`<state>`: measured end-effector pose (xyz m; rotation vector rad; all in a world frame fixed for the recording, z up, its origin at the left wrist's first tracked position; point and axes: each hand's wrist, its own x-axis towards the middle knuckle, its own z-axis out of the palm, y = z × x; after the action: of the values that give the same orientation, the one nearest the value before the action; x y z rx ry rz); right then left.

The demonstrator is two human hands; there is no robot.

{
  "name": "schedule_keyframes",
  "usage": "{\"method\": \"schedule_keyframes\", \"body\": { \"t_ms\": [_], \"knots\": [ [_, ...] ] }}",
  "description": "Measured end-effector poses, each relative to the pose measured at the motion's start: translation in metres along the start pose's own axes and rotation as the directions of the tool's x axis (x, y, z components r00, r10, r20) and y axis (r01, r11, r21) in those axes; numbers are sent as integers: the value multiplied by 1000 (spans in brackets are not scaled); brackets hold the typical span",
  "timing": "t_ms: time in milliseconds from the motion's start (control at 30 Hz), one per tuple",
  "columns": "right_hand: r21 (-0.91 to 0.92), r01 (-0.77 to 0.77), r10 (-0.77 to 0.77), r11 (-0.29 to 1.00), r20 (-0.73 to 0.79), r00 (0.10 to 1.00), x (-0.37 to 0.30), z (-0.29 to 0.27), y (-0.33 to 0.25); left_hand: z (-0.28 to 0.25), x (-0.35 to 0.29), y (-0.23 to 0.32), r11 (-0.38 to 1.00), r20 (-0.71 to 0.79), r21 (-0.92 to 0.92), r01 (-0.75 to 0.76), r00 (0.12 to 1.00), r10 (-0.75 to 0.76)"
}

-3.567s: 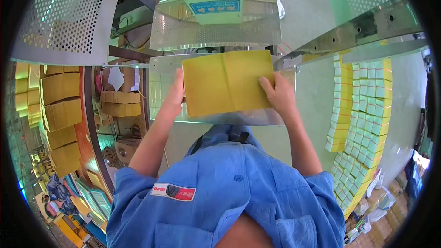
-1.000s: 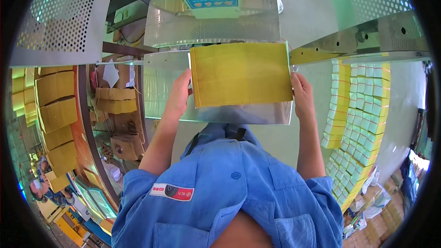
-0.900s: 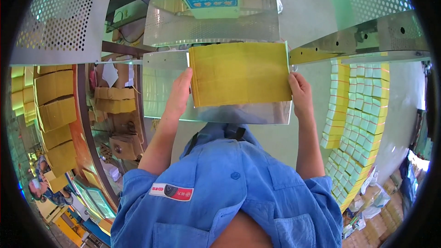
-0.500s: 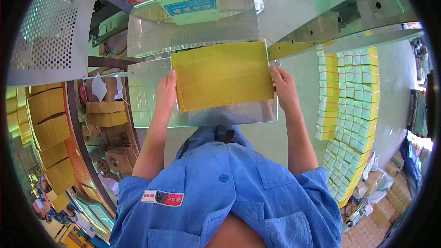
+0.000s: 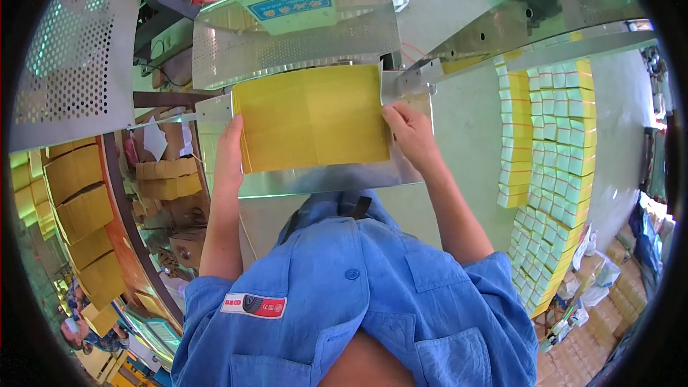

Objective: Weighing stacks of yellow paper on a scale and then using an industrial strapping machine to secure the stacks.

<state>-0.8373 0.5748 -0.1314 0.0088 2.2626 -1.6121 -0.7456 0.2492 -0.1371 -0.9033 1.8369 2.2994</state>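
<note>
A rectangular stack of yellow paper sheets (image 5: 312,118) lies in front of me on a shiny metal tray (image 5: 330,180), its far edge close to a machine's curved metal guard. White shows along its side edges; how thick it is I cannot tell. My left hand (image 5: 229,147) holds the left edge, fingers long and thumb toward the top face. At the right edge, my right hand (image 5: 410,130) grips with bent fingers, the thumb side near the corner. The fingers under the sheets are hidden.
Behind the tray rises the perforated guard (image 5: 287,46). A metal beam (image 5: 530,18) slants across the upper right. Rows of banded white-and-yellow bundles (image 5: 555,165) stand at right. Brown cardboard pieces (image 5: 82,215) line the left, where another person (image 5: 75,326) is partly visible.
Both hands have shifted left across the tray together with the yellow sheets. More of the tray shows at the right, and the right hand's fingers are bent more.
</note>
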Motion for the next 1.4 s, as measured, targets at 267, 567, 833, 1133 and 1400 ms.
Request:
{"method": "schedule_keyframes", "body": {
  "t_ms": [267, 567, 833, 1133, 1400],
  "knots": [
    [-183, 67, -85, 981, -92, 992, 0, -19, -1, 6, 2, -9, 997, -37, 70, -42, 998, 45],
    [-372, 164, -220, 914, -114, 969, -7, -16, -5, 17, -4, 2, 990, -25, 123, -65, 997, 69],
    [-165, -6, 2, 986, -24, 1000, -4, -16, 5, -5, 1, -11, 998, -50, -41, 56, 997, -58],
    [188, -156, 162, 970, -16, 987, 1, -13, 16, 2, 0, -2, 993, 12, 111, -36, 999, 35],
    [169, -153, 159, 974, -21, 987, 5, -8, 16, 10, 1, -1, 986, -7, 136, -99, 995, 101]
  ]
}}
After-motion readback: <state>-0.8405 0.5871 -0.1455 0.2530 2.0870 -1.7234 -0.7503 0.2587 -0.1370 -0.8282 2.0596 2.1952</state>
